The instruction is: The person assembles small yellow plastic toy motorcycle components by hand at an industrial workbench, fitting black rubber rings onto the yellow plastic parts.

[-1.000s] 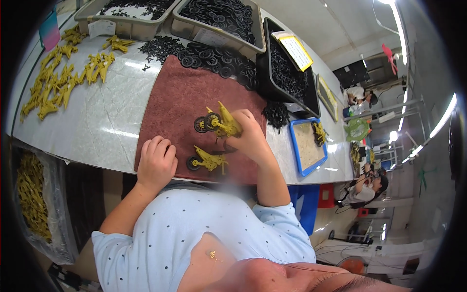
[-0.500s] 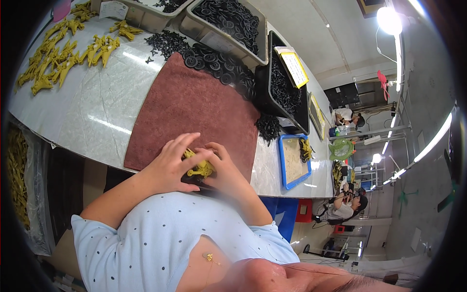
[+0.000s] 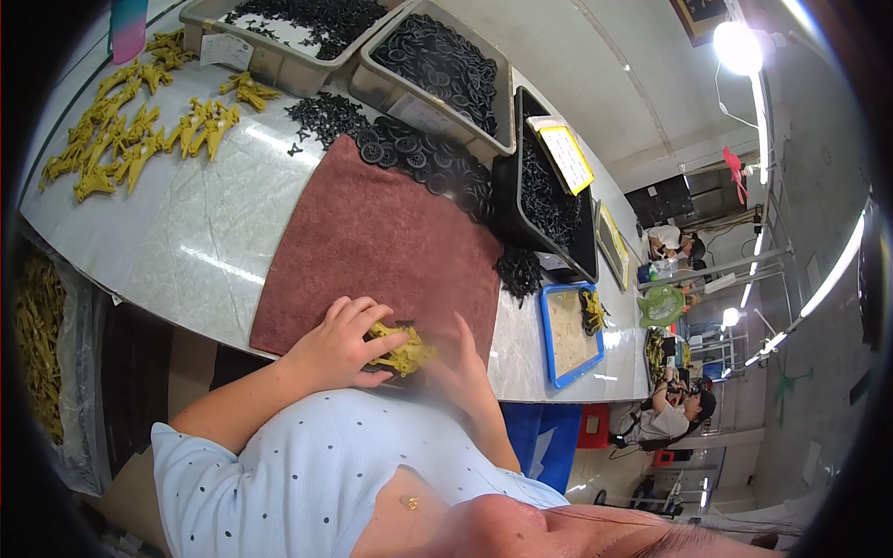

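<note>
My left hand point(image 3: 346, 346) is closed around a yellow plastic toy-like part point(image 3: 406, 355) at the near edge of the towel, in front of my body. Dark bits show at the part's upper edge; the fingers hide some of it. To the right, apart from the part, my right hand point(image 3: 468, 368) has its fingers stretched out, blurred, with nothing visible in them. Under the work lies a reddish-brown towel point(image 3: 372, 237). Loose black wheels point(image 3: 414, 160) border its far side, beside a pile of small black pieces point(image 3: 326, 116).
Several yellow parts point(image 3: 126, 139) lie at far left. Grey bins point(image 3: 386, 79) and a black bin point(image 3: 530, 209) of black pieces line the far side. A blue-rimmed tray point(image 3: 551, 349) holding a yellow-and-black piece sits right. Other people point(image 3: 656, 418) work beyond the table.
My right hand has come off the yellow part and moved right, its fingers straightening. The left hand keeps hold of the part, now more exposed. The whole view has shifted slightly.
</note>
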The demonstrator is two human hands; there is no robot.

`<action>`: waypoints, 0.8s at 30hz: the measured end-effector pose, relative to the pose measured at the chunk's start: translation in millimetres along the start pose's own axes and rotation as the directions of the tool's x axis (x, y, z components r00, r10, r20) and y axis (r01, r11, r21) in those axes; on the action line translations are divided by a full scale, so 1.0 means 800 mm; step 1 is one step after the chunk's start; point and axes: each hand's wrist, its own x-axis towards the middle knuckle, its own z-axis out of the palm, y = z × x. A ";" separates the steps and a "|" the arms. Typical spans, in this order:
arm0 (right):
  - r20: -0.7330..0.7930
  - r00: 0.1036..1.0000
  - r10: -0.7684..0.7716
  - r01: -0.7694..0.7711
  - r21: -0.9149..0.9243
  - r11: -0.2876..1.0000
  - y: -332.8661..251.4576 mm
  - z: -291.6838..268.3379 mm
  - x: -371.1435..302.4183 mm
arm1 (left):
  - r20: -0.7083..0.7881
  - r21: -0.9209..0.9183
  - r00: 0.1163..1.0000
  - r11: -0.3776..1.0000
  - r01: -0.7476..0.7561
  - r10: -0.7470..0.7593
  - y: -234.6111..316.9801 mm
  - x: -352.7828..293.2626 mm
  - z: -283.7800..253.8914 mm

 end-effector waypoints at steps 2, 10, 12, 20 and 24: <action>0.045 0.999 0.030 -0.031 0.006 1.000 0.006 -0.003 0.002 | -0.004 -0.003 1.000 1.000 -0.007 0.007 0.001 0.002 -0.001; 0.179 0.978 0.107 -0.120 0.065 0.991 0.000 0.005 0.016 | -0.003 -0.065 1.000 0.998 0.027 -0.027 0.004 0.006 -0.003; 0.275 0.955 0.112 -0.165 0.177 0.970 -0.019 0.008 0.009 | -0.031 -0.132 0.999 0.991 0.014 -0.018 0.002 0.008 -0.001; 0.375 0.923 0.081 -0.246 0.416 0.876 -0.024 0.026 0.014 | -0.006 -0.239 0.997 0.968 0.072 -0.076 0.000 -0.003 -0.006; 0.341 0.934 0.111 -0.273 0.476 0.836 -0.009 0.025 0.020 | -0.010 -0.213 1.000 0.977 -0.003 0.000 0.002 0.006 -0.016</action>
